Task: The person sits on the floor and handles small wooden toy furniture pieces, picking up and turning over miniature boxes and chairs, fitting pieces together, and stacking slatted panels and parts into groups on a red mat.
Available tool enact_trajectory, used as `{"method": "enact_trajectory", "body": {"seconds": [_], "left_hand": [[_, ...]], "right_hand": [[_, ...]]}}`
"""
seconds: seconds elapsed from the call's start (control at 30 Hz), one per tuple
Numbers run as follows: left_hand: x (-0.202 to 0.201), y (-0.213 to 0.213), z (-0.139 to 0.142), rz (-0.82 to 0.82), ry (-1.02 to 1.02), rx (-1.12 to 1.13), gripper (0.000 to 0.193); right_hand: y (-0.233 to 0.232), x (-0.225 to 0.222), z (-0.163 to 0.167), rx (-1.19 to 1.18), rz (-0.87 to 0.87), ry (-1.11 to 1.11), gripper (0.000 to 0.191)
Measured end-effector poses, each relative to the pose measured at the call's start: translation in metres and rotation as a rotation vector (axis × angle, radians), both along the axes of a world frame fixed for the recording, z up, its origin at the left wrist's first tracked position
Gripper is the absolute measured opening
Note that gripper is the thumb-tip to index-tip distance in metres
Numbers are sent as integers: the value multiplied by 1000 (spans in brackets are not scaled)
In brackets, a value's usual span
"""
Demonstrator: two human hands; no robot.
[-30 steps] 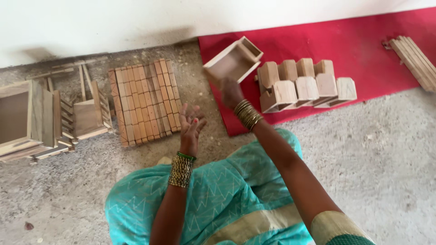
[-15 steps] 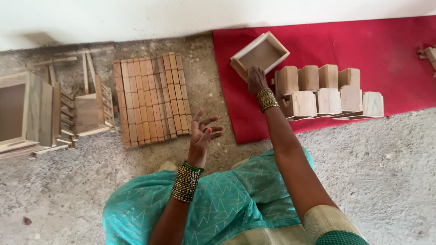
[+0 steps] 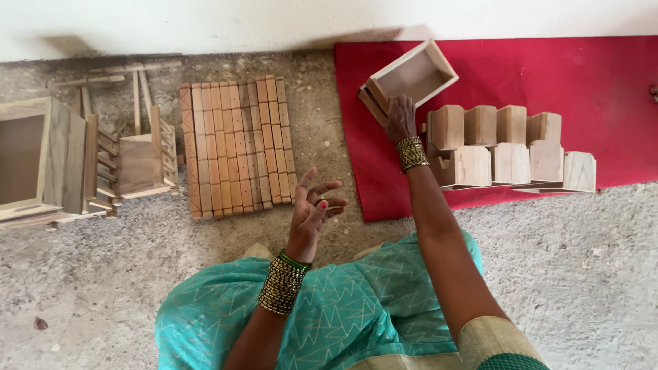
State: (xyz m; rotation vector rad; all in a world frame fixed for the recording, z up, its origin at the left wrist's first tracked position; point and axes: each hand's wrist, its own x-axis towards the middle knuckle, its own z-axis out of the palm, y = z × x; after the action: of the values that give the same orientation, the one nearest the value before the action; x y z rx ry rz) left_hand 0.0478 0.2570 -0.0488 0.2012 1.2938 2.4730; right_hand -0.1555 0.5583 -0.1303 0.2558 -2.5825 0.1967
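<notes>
Your right hand is closed over the lower edge of an open wooden box, fingers curled on one thin wall, so the grip holds the box there. The box sits tilted on the red mat, near the mat's upper left corner and just left of the rows of small wooden blocks that stand close together along the mat's lower edge.

Your left hand is raised over the bare concrete floor, fingers spread and empty, holding nothing. It hangs just below the flat panel of wooden slats lying on the floor. Further left stand a larger wooden box and a small slatted frame, well apart from both hands.

The open box looks light and stiff, made of thin boards joined at the corners. It should not flex, but the thin walls and corner joints could probably loosen if you squeeze or twist hard. Raw wood gives decent friction, so slipping seems unlikely. Hold it by a wall close to a corner, thumb inside and fingers outside, or cradle the base from underneath.
</notes>
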Motion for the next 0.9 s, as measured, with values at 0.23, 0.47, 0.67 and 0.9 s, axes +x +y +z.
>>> {"method": "enact_trajectory", "body": {"seconds": [0.23,0.47,0.67,0.9], "left_hand": [[-1,3,1,-20,26,-14,75],[3,-1,1,-33,14,12,77],[4,-6,-6,-30,7,9,77],[8,-26,-16,47,-7,26,77]], "right_hand": [[3,-8,2,-15,55,-167,36],[0,-9,9,-59,73,-281,35],[-13,-5,14,-43,42,-278,32],[-54,7,38,60,-46,-247,24]]}}
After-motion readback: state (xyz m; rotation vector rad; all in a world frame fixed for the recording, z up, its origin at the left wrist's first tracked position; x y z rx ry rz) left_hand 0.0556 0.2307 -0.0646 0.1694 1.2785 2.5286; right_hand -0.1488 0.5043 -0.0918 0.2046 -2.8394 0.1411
